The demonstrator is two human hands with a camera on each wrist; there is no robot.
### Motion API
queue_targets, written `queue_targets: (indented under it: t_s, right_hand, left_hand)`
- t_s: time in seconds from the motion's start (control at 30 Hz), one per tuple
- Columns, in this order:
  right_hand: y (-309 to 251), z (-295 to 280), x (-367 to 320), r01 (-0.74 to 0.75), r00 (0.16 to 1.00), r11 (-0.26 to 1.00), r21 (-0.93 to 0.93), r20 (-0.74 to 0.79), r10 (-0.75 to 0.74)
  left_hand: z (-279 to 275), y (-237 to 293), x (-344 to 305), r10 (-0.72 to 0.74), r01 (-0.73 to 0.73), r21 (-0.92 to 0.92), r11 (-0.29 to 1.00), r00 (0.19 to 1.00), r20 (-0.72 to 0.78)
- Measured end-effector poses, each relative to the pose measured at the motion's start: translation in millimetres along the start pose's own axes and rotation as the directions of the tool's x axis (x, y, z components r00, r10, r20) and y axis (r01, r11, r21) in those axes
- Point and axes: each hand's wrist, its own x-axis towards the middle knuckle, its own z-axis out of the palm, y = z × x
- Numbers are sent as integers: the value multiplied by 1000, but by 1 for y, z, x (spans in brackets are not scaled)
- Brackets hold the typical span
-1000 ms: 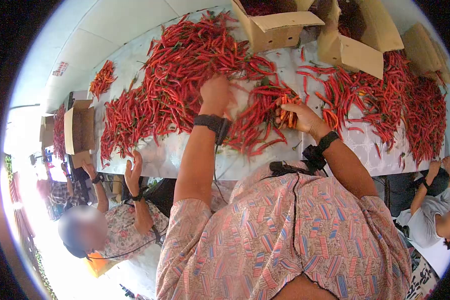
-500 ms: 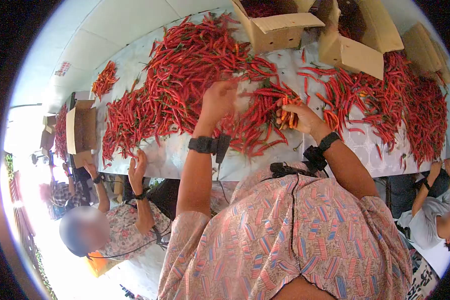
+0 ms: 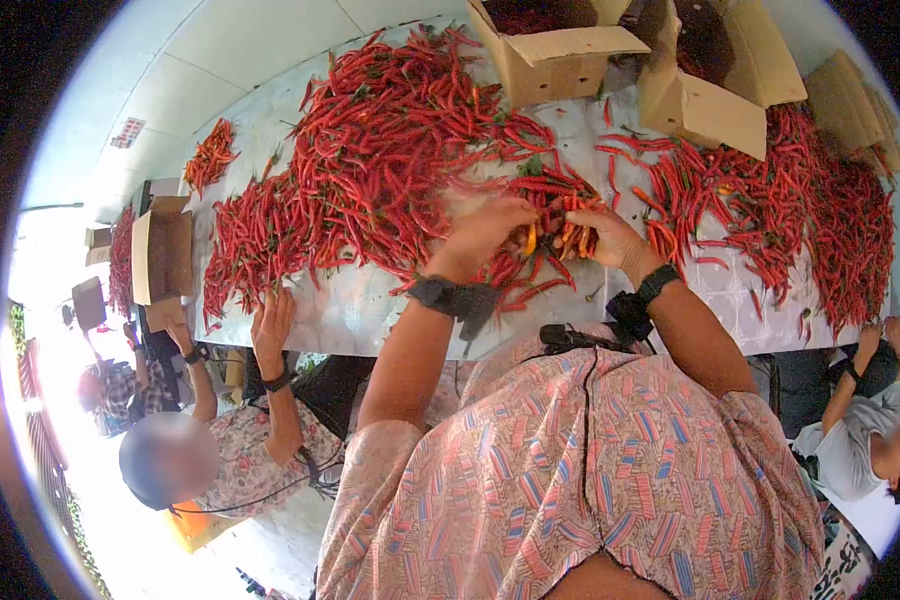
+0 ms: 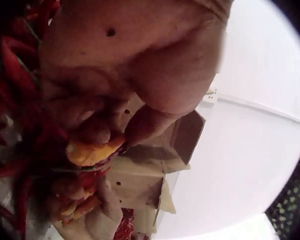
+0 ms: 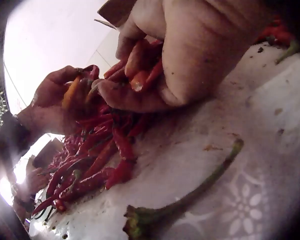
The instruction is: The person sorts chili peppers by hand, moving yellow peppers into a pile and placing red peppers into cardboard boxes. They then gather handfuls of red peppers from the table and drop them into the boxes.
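My left hand (image 3: 483,236) pinches an orange-yellow chili pepper (image 4: 92,153) between thumb and fingers. Just to its right, my right hand (image 3: 612,236) grips a small bunch of orange-red chili peppers (image 5: 139,72) in its curled fingers. The hands are close together over a small heap of red chilies (image 5: 97,160) on the patterned white table cover (image 5: 250,150). A large pile of red chilies (image 3: 370,150) spreads to the left of and beyond my left hand. In the right wrist view, a loose green chili stem (image 5: 187,200) lies below the right hand.
Cardboard boxes (image 3: 560,75) stand along the far side of the table. More red chilies (image 3: 770,200) lie at the right, and a small orange-red heap (image 3: 210,157) at the far left. A person's hand (image 3: 272,325) is at the table's left front edge; another person (image 3: 860,430) sits at the right.
My left hand has moved from over the large pile rightward, close to my right hand, and now shows an orange-yellow chili in its fingers. The right hand has kept its place and its bunch.
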Motion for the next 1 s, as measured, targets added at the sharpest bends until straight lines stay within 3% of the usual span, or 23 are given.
queue_targets:
  t_s: [0.03, 0.07, 0.3, 0.37, 0.5, 0.6, 0.67, 0.7, 0.8, 0.87, 0.9, 0.97, 1.0]
  right_hand:
    - [1, -1, 0, 1, 1000, 1000, 2, -3, -1]
    - [2, -3, 1, -9, 1000, 1000, 10, -5, 9]
    - [-8, 17, -9, 19, 999, 999, -49, 34, -17]
    - [-8, 12, -8, -12, 999, 1000, -26, 39, 13]
    - [-5, 0, -3, -76, 996, 997, -34, 37, 78]
    - [-10, 15, -10, -36, 998, 998, -57, 49, 39]
    - [-8, 7, -6, -35, 996, 996, -83, 84, 42]
    - [-7, 4, -4, -32, 992, 994, -107, 117, 45]
    - [-5, 7, -4, 10, 998, 991, -130, 61, -2]
    - [-4, 8, -4, 21, 998, 992, -122, 57, -14]
    - [-4, 9, -4, 32, 998, 993, -115, 52, -26]
    - [-4, 11, -5, 26, 1000, 993, -117, 20, -24]
    - [-5, 11, -6, 21, 1000, 992, -121, -12, -23]
  left_hand:
    - [0, 14, 8, -421, 452, -382, 806, 892, 166]
    - [1, 22, 14, -646, 758, -578, 302, 608, 460]
    - [9, 22, 21, -637, 707, -649, 282, 643, 424]
    - [1, 26, 22, -699, 721, -642, 261, 599, 389]
    - [3, 18, 17, -681, 722, -663, 197, 587, 437]
    - [7, 21, 20, -666, 675, -674, 300, 654, 359]
    - [10, 24, 27, -695, 733, -658, 172, 564, 447]
    - [13, 24, 28, -695, 733, -659, 171, 564, 446]
    - [27, 19, 25, -693, 664, -703, 254, 632, 346]
    - [30, 18, 25, -631, 584, -675, 452, 744, 221]
    - [32, 18, 26, -631, 584, -674, 452, 744, 220]
    - [32, 21, 30, -738, 678, -686, 264, 600, 308]
    - [30, 21, 30, -738, 677, -686, 267, 601, 306]
